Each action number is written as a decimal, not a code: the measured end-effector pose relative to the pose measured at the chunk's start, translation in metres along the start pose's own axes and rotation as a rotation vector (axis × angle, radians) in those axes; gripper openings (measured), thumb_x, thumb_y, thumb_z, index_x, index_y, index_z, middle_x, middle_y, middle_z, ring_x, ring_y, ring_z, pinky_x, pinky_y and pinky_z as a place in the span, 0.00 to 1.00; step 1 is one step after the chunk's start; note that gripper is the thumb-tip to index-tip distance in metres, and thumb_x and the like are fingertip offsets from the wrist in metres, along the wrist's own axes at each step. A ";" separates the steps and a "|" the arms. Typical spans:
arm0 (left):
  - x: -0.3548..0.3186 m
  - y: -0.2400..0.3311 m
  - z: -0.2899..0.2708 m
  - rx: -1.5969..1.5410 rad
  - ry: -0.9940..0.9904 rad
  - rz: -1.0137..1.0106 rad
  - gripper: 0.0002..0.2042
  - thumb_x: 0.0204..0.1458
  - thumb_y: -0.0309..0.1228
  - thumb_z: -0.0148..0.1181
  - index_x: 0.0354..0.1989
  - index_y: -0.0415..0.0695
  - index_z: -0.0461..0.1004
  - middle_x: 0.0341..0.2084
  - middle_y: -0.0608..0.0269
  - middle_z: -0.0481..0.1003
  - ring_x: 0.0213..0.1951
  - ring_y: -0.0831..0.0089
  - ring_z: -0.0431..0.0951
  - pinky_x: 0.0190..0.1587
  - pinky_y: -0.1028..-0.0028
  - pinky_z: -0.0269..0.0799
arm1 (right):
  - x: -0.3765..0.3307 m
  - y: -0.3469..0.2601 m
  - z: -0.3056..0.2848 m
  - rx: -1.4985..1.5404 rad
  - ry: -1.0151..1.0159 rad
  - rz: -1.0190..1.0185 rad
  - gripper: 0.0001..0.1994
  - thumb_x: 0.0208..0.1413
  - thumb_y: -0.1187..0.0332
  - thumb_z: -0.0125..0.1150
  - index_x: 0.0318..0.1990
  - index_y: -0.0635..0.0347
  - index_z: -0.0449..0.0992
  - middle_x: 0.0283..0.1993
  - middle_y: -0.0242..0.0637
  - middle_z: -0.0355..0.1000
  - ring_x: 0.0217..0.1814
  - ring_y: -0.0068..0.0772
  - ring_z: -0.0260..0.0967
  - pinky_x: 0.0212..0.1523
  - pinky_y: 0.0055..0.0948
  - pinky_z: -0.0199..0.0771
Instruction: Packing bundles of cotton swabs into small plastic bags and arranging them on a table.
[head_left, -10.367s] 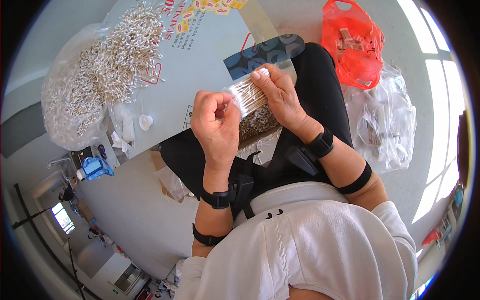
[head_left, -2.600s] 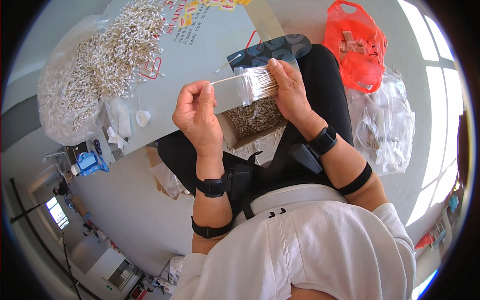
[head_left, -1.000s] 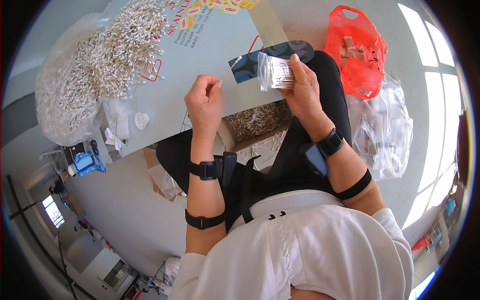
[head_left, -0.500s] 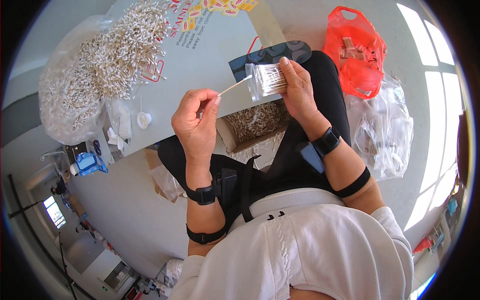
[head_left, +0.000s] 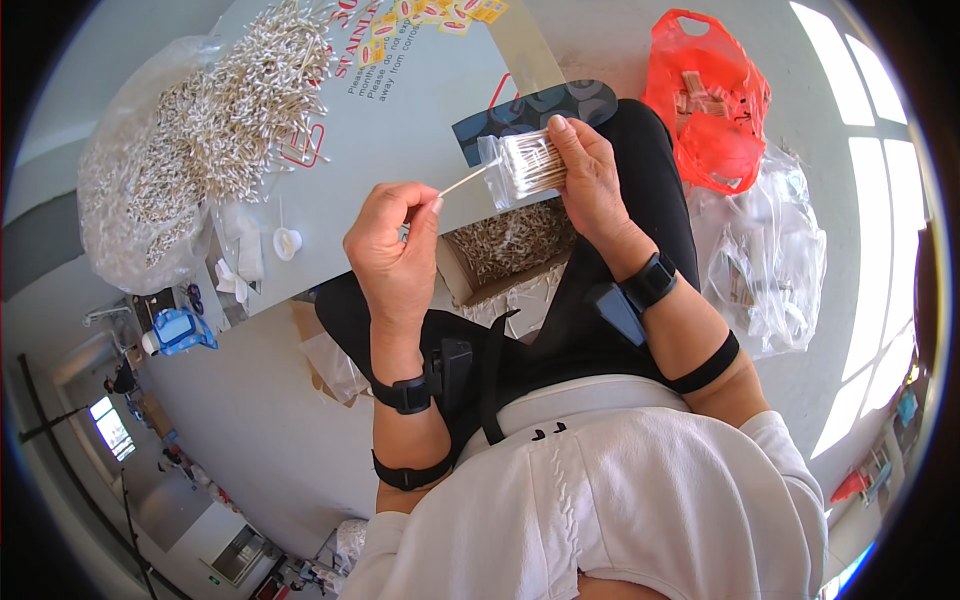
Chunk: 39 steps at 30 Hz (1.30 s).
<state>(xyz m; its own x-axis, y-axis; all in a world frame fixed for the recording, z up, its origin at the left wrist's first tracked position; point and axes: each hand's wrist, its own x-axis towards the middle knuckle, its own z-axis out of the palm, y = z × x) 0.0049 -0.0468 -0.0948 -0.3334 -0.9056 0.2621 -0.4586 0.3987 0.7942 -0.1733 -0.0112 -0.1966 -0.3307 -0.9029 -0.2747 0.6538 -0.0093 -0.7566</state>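
Note:
My right hand (head_left: 590,180) grips a small clear plastic bag of cotton swabs (head_left: 522,165) held up in front of me. My left hand (head_left: 392,250) pinches a single cotton swab (head_left: 462,182) whose far tip reaches the bag's open end. Below the hands, on my lap, sits a cardboard box (head_left: 508,245) holding loose swabs.
A large heap of loose swabs (head_left: 230,95) lies on a clear plastic sheet on the grey table (head_left: 400,120) at upper left. A small white cup (head_left: 287,242) stands near the table edge. An orange plastic bag (head_left: 712,100) and clear bags (head_left: 770,260) lie on the floor to the right.
Over the last seconds the right hand lifted the filled bag away from the left. The left hand picked one swab and brought its tip to the bag's opening.

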 end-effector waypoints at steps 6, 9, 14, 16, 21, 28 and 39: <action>-0.003 -0.006 -0.001 -0.191 -0.011 -0.128 0.03 0.46 0.16 0.59 0.28 0.36 0.72 0.23 0.67 0.72 0.24 0.82 0.70 0.29 0.83 0.67 | -0.001 -0.001 0.004 -0.180 0.037 -0.062 0.18 0.61 0.54 0.52 0.27 0.61 0.70 0.23 0.24 0.63 0.26 0.13 0.56 0.27 0.18 0.58; -0.004 -0.006 0.001 -0.317 0.020 -0.216 0.02 0.48 0.17 0.59 0.29 0.35 0.73 0.22 0.68 0.72 0.23 0.82 0.70 0.28 0.83 0.68 | -0.002 -0.001 0.005 -0.198 0.026 -0.060 0.18 0.60 0.54 0.52 0.27 0.61 0.70 0.23 0.24 0.63 0.26 0.13 0.55 0.28 0.19 0.58; -0.008 -0.012 0.013 -0.499 0.110 -0.304 0.02 0.48 0.18 0.59 0.30 0.34 0.74 0.21 0.66 0.73 0.22 0.81 0.71 0.27 0.82 0.70 | -0.003 -0.002 0.005 -0.182 0.017 -0.046 0.18 0.60 0.54 0.52 0.27 0.61 0.70 0.23 0.24 0.63 0.26 0.13 0.55 0.27 0.18 0.58; -0.011 -0.012 0.018 -0.520 0.127 -0.315 0.02 0.48 0.19 0.59 0.30 0.34 0.74 0.21 0.65 0.73 0.22 0.81 0.72 0.27 0.81 0.71 | -0.003 -0.001 0.006 -0.179 0.017 -0.059 0.19 0.60 0.54 0.52 0.27 0.62 0.70 0.23 0.24 0.63 0.26 0.13 0.55 0.27 0.19 0.58; -0.008 -0.003 0.022 -0.399 0.122 -0.271 0.01 0.48 0.18 0.58 0.28 0.35 0.73 0.21 0.66 0.73 0.22 0.81 0.71 0.27 0.82 0.69 | -0.002 0.001 0.004 -0.246 0.024 -0.090 0.19 0.60 0.54 0.52 0.27 0.62 0.70 0.23 0.24 0.62 0.26 0.14 0.55 0.27 0.19 0.57; -0.002 -0.007 0.019 -0.082 0.022 -0.043 0.04 0.44 0.15 0.58 0.28 0.36 0.72 0.22 0.62 0.72 0.23 0.79 0.71 0.27 0.80 0.67 | -0.006 -0.005 0.009 -0.394 -0.030 -0.114 0.18 0.61 0.56 0.51 0.29 0.62 0.70 0.24 0.23 0.62 0.27 0.12 0.55 0.28 0.17 0.57; 0.000 0.008 0.030 -0.454 0.029 -0.313 0.03 0.48 0.19 0.59 0.32 0.35 0.73 0.25 0.69 0.71 0.26 0.86 0.68 0.31 0.85 0.66 | -0.006 0.002 0.009 0.005 -0.102 0.104 0.17 0.61 0.56 0.51 0.32 0.63 0.71 0.25 0.25 0.66 0.27 0.14 0.60 0.29 0.17 0.62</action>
<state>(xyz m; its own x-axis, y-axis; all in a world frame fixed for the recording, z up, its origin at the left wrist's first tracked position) -0.0236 -0.0395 -0.1047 -0.2127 -0.9770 -0.0151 -0.1287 0.0127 0.9916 -0.1641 -0.0096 -0.1907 -0.1908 -0.9379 -0.2897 0.6841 0.0846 -0.7245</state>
